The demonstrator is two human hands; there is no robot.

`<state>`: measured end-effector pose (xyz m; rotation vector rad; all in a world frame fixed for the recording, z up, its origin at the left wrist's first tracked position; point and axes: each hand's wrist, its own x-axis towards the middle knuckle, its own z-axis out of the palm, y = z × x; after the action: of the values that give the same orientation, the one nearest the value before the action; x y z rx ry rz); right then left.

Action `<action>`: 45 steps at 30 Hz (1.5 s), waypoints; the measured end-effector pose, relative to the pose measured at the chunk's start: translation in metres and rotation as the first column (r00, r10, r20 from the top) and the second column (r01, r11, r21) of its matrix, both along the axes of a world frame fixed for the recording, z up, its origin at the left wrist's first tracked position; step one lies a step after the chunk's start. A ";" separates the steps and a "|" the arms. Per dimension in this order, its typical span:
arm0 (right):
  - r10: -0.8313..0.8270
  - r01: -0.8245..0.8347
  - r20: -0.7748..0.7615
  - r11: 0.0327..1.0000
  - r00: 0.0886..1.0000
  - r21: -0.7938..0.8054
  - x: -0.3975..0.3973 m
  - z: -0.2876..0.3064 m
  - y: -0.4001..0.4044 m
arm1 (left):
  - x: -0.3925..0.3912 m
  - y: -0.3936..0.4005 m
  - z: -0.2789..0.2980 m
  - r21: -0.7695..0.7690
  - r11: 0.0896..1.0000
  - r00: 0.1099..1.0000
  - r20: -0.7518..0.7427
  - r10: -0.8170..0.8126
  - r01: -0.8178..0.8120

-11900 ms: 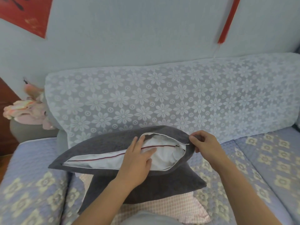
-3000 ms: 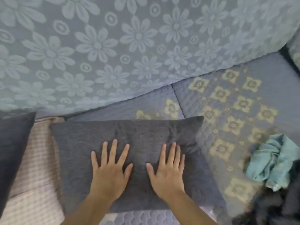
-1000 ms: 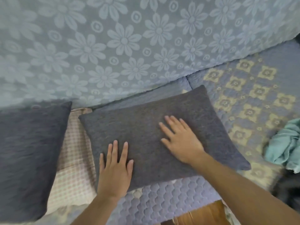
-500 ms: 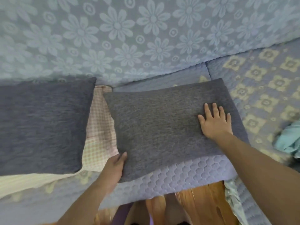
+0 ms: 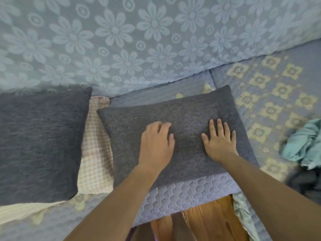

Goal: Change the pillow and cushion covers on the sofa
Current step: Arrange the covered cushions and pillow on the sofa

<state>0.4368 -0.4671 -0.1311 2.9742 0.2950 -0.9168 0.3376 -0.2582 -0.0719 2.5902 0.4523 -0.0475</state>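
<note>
The right hand [image 5: 219, 141] lies flat on the grey pillow [image 5: 175, 136], its fingers [image 5: 219, 126] straight and spread, holding nothing, only pressing down on the fabric. The left hand [image 5: 156, 141] rests on the same pillow just beside it, toward the pillow's middle; its fingers [image 5: 164, 126] are bent a little at the knuckles, their tips on the cloth, and they pinch nothing that I can see (the blur there makes the exact curl hard to read). Under both palms the pillow lies flat on the quilted sofa seat [image 5: 187, 193], its far corner near the flowered backrest cover [image 5: 139, 40].

Out past the left hand's fingers, a strip of pink checked cloth [image 5: 95, 145] shows between this pillow and a second dark grey cushion [image 5: 40, 145], which lies well apart from both hands. Out past the right hand's fingers, at the seat's edge, sits a crumpled teal cloth [image 5: 305, 145], probably a removed cover, with something dark below it that I cannot make out.

The step in hand looks like smoothing the freshly covered pillow. The next move calls for gripping it by its edges, then standing it against the backrest, or turning to whatever cushion is not yet changed.
</note>
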 end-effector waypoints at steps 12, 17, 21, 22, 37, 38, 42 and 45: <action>-0.906 0.874 -0.158 0.315 0.393 0.371 -0.009 -0.004 -0.123 | 0.016 0.008 -0.076 0.012 0.938 0.773 -0.570 -0.279 0.347; -0.822 0.829 -0.563 -0.252 0.089 0.499 -0.085 0.005 -0.110 | 0.027 0.009 -0.065 -0.011 0.929 0.764 -0.565 -0.312 0.371; -0.644 0.922 -0.751 -0.187 0.147 0.340 -0.100 0.004 -0.060 | 0.033 0.014 -0.055 -0.037 0.927 0.783 -0.523 -0.336 0.373; -0.654 0.933 -0.739 -0.141 0.162 0.330 -0.104 0.002 -0.045 | 0.033 0.015 -0.053 -0.033 0.928 0.788 -0.518 -0.333 0.371; -0.904 0.961 -0.388 0.075 0.178 0.265 -0.137 0.009 0.070 | -0.025 0.066 -0.041 -0.075 0.988 0.752 -0.642 -0.152 0.135; -0.923 0.956 -0.371 -0.011 0.104 0.294 -0.128 0.008 0.060 | -0.024 0.069 -0.040 -0.086 0.984 0.753 -0.633 -0.176 0.158; -0.860 0.922 -0.346 0.304 0.374 0.240 -0.099 0.023 0.075 | -0.012 0.061 -0.036 -0.073 0.991 0.727 -0.674 -0.132 0.112; -0.776 0.843 -0.352 0.531 0.523 0.084 -0.090 0.036 0.064 | -0.023 0.048 -0.028 0.123 0.968 0.903 -0.401 -0.154 0.220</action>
<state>0.3471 -0.4030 -0.0956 3.1429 -1.2435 -1.4274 0.3145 -0.2100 -0.0999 2.7847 0.3527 -0.6274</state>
